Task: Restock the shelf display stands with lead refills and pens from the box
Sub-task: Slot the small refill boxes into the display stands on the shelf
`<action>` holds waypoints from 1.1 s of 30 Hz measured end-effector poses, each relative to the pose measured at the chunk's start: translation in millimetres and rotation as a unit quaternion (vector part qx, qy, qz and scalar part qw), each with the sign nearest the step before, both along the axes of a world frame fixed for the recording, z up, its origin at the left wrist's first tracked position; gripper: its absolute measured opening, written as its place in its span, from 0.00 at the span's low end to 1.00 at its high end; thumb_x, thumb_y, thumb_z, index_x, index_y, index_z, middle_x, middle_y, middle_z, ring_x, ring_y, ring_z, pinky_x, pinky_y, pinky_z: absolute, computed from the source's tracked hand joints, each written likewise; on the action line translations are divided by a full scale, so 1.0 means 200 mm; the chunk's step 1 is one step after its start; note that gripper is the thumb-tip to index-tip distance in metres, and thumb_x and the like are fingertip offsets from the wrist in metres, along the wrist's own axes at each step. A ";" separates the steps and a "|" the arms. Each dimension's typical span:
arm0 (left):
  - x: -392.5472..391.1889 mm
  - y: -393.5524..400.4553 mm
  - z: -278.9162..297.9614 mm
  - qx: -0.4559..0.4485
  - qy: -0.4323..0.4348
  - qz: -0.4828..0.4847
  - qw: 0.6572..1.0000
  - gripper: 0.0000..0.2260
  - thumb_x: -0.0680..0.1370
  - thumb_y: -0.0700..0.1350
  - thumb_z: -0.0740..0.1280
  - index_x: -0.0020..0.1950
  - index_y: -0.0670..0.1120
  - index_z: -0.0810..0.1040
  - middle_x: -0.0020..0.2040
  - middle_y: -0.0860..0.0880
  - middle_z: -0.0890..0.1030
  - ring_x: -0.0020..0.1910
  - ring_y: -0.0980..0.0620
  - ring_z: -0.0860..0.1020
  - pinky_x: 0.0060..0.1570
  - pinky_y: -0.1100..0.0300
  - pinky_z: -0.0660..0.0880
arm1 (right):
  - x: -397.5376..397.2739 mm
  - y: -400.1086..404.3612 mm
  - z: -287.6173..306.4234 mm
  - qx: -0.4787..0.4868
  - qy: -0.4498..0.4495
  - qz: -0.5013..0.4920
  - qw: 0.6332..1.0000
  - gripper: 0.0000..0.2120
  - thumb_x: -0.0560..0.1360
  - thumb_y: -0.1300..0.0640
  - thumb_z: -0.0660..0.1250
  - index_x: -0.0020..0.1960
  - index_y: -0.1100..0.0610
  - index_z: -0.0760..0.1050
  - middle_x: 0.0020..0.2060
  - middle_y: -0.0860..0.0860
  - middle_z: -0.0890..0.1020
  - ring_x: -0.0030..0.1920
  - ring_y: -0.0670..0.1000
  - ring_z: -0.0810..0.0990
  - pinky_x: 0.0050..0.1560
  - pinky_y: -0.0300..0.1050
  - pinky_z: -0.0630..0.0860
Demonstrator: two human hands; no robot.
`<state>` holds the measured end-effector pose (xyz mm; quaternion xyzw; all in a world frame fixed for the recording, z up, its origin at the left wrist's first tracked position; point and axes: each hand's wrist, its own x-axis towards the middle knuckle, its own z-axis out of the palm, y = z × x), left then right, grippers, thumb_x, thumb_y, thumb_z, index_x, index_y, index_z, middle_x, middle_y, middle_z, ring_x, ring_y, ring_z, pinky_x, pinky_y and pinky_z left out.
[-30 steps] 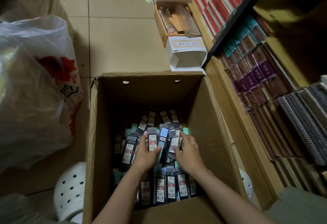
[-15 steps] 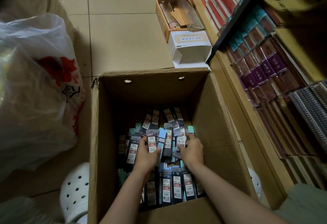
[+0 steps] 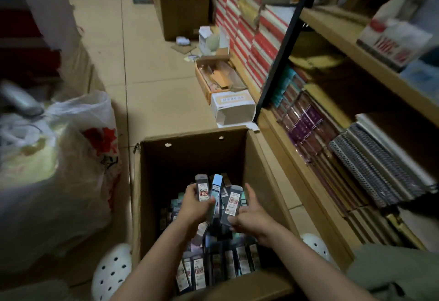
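An open cardboard box (image 3: 261, 172) on the floor holds several dark lead refill packs (image 3: 199, 269) with red and white labels. My left hand (image 3: 193, 208) grips a small bunch of refill packs (image 3: 202, 189) lifted above the pile. My right hand (image 3: 248, 215) holds more of the same bunch from the right side, around a labelled pack (image 3: 234, 201). Both hands are inside the box mouth, close together. The shelf (image 3: 316, 186) stands right of the box.
A large plastic bag (image 3: 61, 170) sits left of the box. Small cartons (image 3: 232, 108) and a brown box (image 3: 183, 6) lie on the tiled floor ahead. Notebooks (image 3: 380, 165) fill the lower shelf. White clogs (image 3: 111, 274) flank the box.
Both hands have lifted a bunch of refill packs up off the pile. The camera view has tilted up, showing more floor and shelving.
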<state>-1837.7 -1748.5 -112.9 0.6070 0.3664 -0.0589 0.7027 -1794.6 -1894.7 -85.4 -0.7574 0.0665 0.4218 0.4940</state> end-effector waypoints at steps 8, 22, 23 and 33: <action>0.15 -0.02 0.69 -0.029 -0.157 -0.162 0.974 0.19 0.76 0.35 0.69 0.64 0.45 0.70 0.55 0.41 0.83 0.51 0.44 0.83 0.48 0.47 0.81 | 0.09 -0.19 0.81 0.078 -0.243 0.057 0.965 0.51 0.67 0.73 0.71 0.73 0.37 0.48 0.50 0.49 0.78 0.44 0.48 0.83 0.40 0.45 0.83; 0.29 -0.37 1.22 -0.078 -0.287 -0.276 0.914 0.17 0.77 0.38 0.67 0.64 0.50 0.72 0.53 0.48 0.85 0.51 0.48 0.84 0.42 0.50 0.82 | 0.08 -0.55 1.20 0.113 -0.331 -0.036 0.936 0.47 0.69 0.70 0.74 0.68 0.31 0.54 0.59 0.47 0.78 0.60 0.54 0.79 0.45 0.50 0.83; 0.30 -0.39 1.23 -0.082 -0.283 -0.286 0.912 0.16 0.78 0.38 0.67 0.63 0.51 0.72 0.52 0.49 0.85 0.50 0.49 0.84 0.41 0.53 0.82 | 0.08 -0.57 1.22 0.101 -0.336 -0.039 0.935 0.46 0.69 0.69 0.74 0.68 0.33 0.54 0.60 0.46 0.77 0.59 0.53 0.80 0.45 0.49 0.83; 0.41 -0.55 1.19 -0.100 -0.298 -0.301 0.900 0.25 0.69 0.46 0.75 0.64 0.53 0.73 0.54 0.48 0.83 0.51 0.50 0.84 0.43 0.56 0.81 | 0.10 -0.62 1.32 0.007 -0.370 -0.053 0.928 0.40 0.71 0.66 0.73 0.74 0.43 0.60 0.63 0.52 0.73 0.53 0.53 0.83 0.45 0.46 0.83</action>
